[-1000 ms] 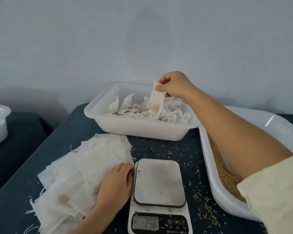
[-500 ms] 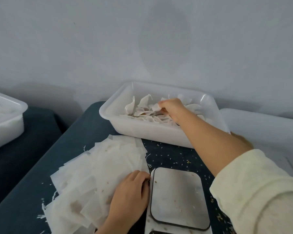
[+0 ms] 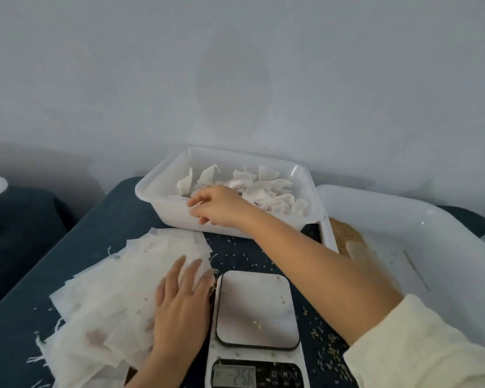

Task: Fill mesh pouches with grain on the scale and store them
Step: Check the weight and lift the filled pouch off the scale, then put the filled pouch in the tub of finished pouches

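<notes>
Head view: our left hand [image 3: 181, 309] lies flat, fingers straight, on thin gauzy pouches [image 3: 109, 298]; right hand [image 3: 217, 207], loosely curled, empty, by the tub [image 3: 163, 203]

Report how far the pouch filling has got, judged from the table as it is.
Done: filled pouches lie heaped in the storage tub. In hand: nothing is being filled; the scale platform holds only stray grains, the right hand hangs empty by the tub, and the left hand rests flat on the empty pouches. Left: that whole stack, with grain in the tray.
</notes>
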### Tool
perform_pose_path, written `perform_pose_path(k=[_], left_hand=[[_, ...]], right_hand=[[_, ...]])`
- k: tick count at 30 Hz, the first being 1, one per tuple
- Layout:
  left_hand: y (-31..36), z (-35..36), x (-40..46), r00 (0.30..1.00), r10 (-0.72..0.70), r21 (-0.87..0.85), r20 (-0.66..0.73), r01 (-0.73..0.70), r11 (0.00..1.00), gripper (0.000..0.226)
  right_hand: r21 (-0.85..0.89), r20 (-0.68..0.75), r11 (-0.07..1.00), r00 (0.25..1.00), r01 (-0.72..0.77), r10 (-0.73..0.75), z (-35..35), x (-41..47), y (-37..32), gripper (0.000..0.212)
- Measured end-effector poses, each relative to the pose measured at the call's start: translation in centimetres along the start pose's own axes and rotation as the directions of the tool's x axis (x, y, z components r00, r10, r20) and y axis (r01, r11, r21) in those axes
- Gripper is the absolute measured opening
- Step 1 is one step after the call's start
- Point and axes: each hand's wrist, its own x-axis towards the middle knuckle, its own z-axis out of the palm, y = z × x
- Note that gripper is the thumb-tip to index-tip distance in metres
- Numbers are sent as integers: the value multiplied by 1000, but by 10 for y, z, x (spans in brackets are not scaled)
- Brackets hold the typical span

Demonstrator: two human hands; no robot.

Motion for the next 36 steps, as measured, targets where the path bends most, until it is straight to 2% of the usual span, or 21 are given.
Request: perform_pose_path(k=[2, 3, 9, 13, 15, 18, 21, 26, 31, 34, 36], left_hand=[[0, 1, 1, 959, -245, 110, 142, 231, 967, 52], [0, 2, 1, 934, -306, 137, 184, 284, 949, 58], [-6, -3, 2, 947, -218, 68, 236, 207, 976, 63], [-12, -18, -4, 926, -287, 304, 244, 208, 930, 77], [-19, -26, -10, 916, -313, 368, 251, 209, 906, 72], [-29, -32, -15, 963, -190, 249, 189, 140, 958, 44], [-34, -36, -14, 978, -146, 81, 146, 136, 987, 22], [-45, -41, -12, 978, -123, 96, 170, 107, 990, 19], [-46, -49, -4, 970, -189, 23, 151, 188, 982, 20], [-44, -58, -1, 970, -204, -80, 135, 216, 973, 15], [-41, -66, 2, 968, -236, -244, 81, 249, 937, 13]], right_hand=[[4, 68, 999, 997, 33, -33, 17, -17, -5, 14], [21, 96, 999, 995, 25, -27, 23, -26, -5, 17], [69, 154, 997, 988, -35, 24, 31, -67, 3, 22], [82, 140, 996, 990, -44, 32, 27, -83, 10, 23], [101, 135, 994, 990, -46, 32, 24, -88, 13, 24], [121, 137, 992, 990, -43, 27, 23, -96, 15, 22], [129, 138, 991, 990, -43, 25, 25, -100, 18, 21], [128, 145, 991, 989, -38, 19, 29, -105, 21, 23], [130, 152, 990, 988, -47, 27, 30, -111, 23, 22], [131, 120, 990, 992, -54, 38, 30, -114, 23, 28], [129, 81, 990, 996, -54, 44, 33, -114, 24, 45]])
